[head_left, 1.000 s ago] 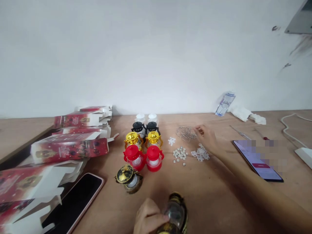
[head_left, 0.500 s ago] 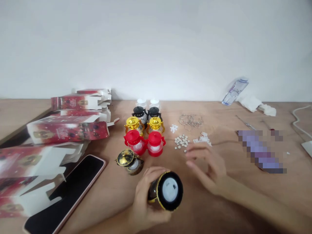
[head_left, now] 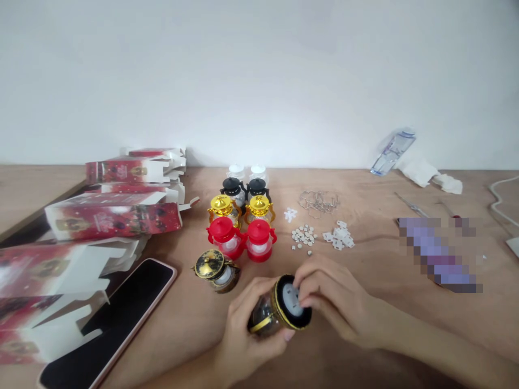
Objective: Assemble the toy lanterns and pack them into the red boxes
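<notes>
Left grip (head_left: 244, 328) wraps a black-gold lantern (head_left: 266, 316), right grip (head_left: 338, 302) pinches at its base (head_left: 290, 298), contents hidden, red lanterns (head_left: 260, 232) standing beyond

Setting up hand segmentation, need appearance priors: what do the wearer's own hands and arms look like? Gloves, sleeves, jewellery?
Left hand and right hand: both bare, no gloves, no rings visible. Right forearm and left forearm: no sleeve, watch or cable in view. Fine markings: too blurred to tell.
</notes>
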### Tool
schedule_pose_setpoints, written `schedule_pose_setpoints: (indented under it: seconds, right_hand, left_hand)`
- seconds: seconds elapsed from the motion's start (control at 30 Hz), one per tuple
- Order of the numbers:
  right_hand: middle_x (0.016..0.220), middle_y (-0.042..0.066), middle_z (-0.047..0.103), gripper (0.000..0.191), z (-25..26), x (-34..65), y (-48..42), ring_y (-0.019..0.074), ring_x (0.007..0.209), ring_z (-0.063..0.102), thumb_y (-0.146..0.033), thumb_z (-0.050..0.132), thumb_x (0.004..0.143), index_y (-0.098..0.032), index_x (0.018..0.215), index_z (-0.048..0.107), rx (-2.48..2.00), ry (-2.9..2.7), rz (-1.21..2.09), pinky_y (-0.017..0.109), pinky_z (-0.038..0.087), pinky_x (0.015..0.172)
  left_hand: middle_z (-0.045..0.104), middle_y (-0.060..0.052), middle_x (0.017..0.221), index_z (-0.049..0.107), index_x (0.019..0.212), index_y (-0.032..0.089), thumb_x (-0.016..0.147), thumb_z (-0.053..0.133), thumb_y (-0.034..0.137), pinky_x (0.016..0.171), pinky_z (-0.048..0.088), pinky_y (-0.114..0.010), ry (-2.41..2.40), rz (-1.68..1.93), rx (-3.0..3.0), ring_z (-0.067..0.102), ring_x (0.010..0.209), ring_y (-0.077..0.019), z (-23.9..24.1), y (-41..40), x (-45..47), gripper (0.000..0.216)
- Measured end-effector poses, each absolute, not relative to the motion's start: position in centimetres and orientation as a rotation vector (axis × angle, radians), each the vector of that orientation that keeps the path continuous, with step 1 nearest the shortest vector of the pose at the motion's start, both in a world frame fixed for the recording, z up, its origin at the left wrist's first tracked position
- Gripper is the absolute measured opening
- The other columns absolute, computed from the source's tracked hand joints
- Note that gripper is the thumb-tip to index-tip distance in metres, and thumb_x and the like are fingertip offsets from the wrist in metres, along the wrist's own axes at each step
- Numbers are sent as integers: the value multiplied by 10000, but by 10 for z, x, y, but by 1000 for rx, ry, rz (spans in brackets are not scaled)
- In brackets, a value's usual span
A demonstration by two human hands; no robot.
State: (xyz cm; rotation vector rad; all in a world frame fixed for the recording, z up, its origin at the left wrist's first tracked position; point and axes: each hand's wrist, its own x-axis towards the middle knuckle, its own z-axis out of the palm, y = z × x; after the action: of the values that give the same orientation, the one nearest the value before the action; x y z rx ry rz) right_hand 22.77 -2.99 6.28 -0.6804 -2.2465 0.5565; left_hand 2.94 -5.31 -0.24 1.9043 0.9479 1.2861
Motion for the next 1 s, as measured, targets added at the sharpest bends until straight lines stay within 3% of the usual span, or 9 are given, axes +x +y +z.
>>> schedule_pose_setpoints:
  seconds: [0.13,0.27,0.37,0.47,0.63,0.8,1.0]
  right_hand:
    - [854,39,582,116,59,236,-15,133,776,576,-228,368,945,-215,899,474,-1019,-1950,720,270,468,700]
    - [752,15,608,160,49,242,32,143,694,566,-328,469,901,-207,815,527,-1354,-1942,685,268,446,641]
    - [710,14,626,127,30,243,76,152,671,579,-271,511,858,-186,777,559,-1473,-1917,644,281,443,642]
    - [829,53,673,105,13,239,101,170,783,620,-176,505,833,-166,871,602,-1534,-1924,633,315,461,738]
    - [976,70,676,246,21,229,78,164,792,623,-210,509,846,-175,1081,573,-1444,-1872,581,336,480,749]
    - [826,15,657,156,66,222,22,140,745,589,-338,537,867,-214,854,630,-1189,-1958,846,273,466,690]
    - [810,2,629,131,93,221,-11,127,750,568,-258,547,865,-223,783,641,-1083,-2193,1037,264,439,701]
  left_hand:
    - [647,-36,867,562,1035,190,717,676,333,642,501,-232,1033,1260,1808,617,749,-170,0,-53,29,367]
    - [642,-24,809,571,993,177,735,652,370,591,487,-218,1014,1228,1740,602,681,-156,1,-53,29,332]
    - [641,-18,804,572,994,180,754,634,385,593,483,-214,968,1217,1725,600,679,-154,1,-53,29,322]
    - [642,-19,809,570,1010,182,773,608,431,603,485,-218,945,1203,1710,605,696,-159,0,-53,28,346]
    - [654,-41,837,571,1033,171,768,599,477,642,505,-249,962,1170,1700,623,741,-185,0,-53,28,406]
    - [653,-43,831,574,1007,170,753,611,478,615,502,-242,989,1157,1695,619,716,-180,1,-53,29,402]
    - [646,-29,899,545,1081,211,752,640,413,644,491,-225,942,1204,1754,612,757,-167,-2,-53,28,397]
